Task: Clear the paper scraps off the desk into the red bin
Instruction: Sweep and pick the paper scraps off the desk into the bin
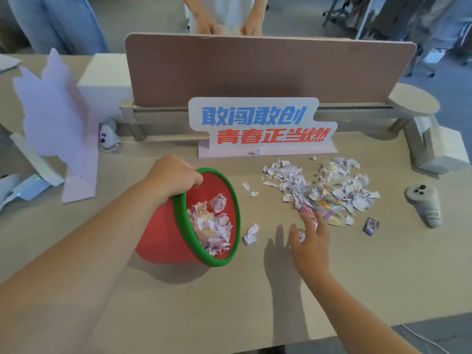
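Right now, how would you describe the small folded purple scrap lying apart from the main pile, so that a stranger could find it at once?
Start at the big pile of torn paper scraps on the right of the desk. Look to its near right edge, toward the grey controller. The folded purple scrap lies alone between them: dark, printed and squarish, whereas its neighbours are pale, ragged shreds.

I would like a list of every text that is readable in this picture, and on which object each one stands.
"敢闯敢创", in blue: top line of the white standing sign at the back of the desk.
"青春正当燃", in red: bottom line of the same sign.
Small dark marking on the handle of the grey controller: too small and blurred to read.
Printed paper scraps and red bin: no readable text.
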Available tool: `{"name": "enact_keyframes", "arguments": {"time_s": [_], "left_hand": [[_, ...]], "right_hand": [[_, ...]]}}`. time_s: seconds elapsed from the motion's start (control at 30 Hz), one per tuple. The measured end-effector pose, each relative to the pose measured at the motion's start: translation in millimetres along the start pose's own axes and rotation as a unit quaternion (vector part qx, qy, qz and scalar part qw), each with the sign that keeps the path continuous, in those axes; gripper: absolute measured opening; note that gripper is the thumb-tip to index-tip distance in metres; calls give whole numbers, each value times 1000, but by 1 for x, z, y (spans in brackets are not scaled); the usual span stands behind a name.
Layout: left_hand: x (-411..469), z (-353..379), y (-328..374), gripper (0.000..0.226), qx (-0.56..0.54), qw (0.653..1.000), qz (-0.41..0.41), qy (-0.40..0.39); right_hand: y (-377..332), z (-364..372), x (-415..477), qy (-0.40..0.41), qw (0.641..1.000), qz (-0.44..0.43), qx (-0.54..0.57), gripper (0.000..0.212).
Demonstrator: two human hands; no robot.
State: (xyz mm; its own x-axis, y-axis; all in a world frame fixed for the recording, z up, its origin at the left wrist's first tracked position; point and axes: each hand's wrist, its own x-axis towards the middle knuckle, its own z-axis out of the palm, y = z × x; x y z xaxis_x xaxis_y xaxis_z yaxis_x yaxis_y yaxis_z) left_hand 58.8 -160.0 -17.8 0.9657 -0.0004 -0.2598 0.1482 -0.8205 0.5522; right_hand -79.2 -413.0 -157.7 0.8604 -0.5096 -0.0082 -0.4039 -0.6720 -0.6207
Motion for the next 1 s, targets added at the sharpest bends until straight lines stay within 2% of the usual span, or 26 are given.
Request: {"name": "enact_keyframes", "arguments": {"time_s": [0.03, 0.13, 0.23, 0.33, 0.43, 0.53, 0.6, 0.67, 0.77, 0.83, 0.93, 1.0], "left_hand": [[-2, -1, -3, 19, 1, 1000, -11, 7], [-11, 1, -5, 39, 5, 998, -51, 25], [-17, 8, 0, 45, -3, 997, -80, 22], [-25, 18, 4, 41, -21, 992, -120, 40], [-33, 28, 9, 23, -9, 990, -137, 43], [-36, 31, 13, 33, -21, 987, -152, 54], [-36, 32, 14, 40, -19, 983, -164, 75], [-34, 33, 14, 42, -25, 981, -170, 89], [-33, 37, 14, 29, -31, 980, -175, 85], [-32, 38, 13, 27, -28, 981, -175, 77], [-30, 37, 10, 30, -29, 982, -173, 72], [-27, 36, 7, 26, -33, 983, -166, 69]], "right_hand": [[23, -1, 5, -27, 999, 6, -43, 50], [64, 2, 16, -114, 988, 22, -101, 66], [67, 14, 16, -129, 979, -6, -156, 69], [50, 25, 16, -169, 977, -66, -109, 72], [25, 33, 11, -214, 964, -149, -55, 78], [6, 50, 17, -230, 949, -213, -34, 82], [1, 67, 23, -247, 933, -257, -60, 74], [0, 80, 30, -222, 923, -297, -104, 54], [1, 87, 44, -194, 914, -346, -81, 20], [0, 84, 58, -220, 898, -372, -76, 14], [-13, 78, 79, -266, 893, -335, -137, 23], [-24, 70, 89, -291, 920, -234, -117, 17]]}}
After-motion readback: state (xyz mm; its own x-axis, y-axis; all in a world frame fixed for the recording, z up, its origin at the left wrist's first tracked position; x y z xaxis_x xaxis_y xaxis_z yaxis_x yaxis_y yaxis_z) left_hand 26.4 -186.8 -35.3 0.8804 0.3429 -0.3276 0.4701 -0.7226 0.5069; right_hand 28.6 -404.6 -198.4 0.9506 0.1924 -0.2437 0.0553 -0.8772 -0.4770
